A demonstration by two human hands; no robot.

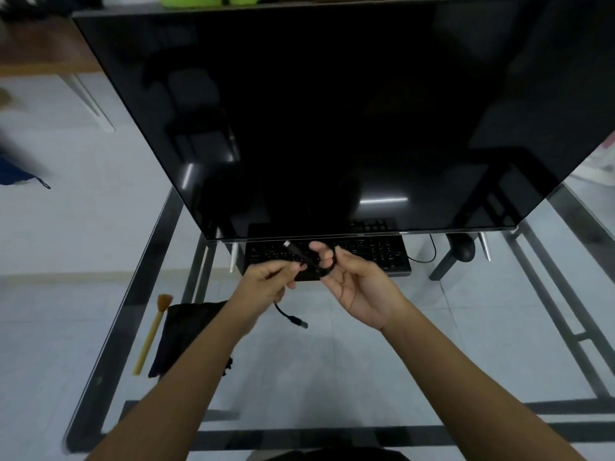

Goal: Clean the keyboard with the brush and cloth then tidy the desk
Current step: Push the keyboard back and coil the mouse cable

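Note:
Both hands hold a short black cable above the glass desk, just in front of the black keyboard. My left hand pinches one stretch of it, and a plug end dangles below that hand. My right hand grips a coiled loop of the same cable, with the other plug sticking up between the hands. The keyboard lies under the monitor's lower edge, partly hidden by my hands. A brush with a yellow handle and a black cloth lie at the desk's left.
A large dark monitor fills the upper view on two silver feet. A black mouse with its wire sits right of the keyboard. The desk's dark metal frame shows through the glass, over a pale tiled floor.

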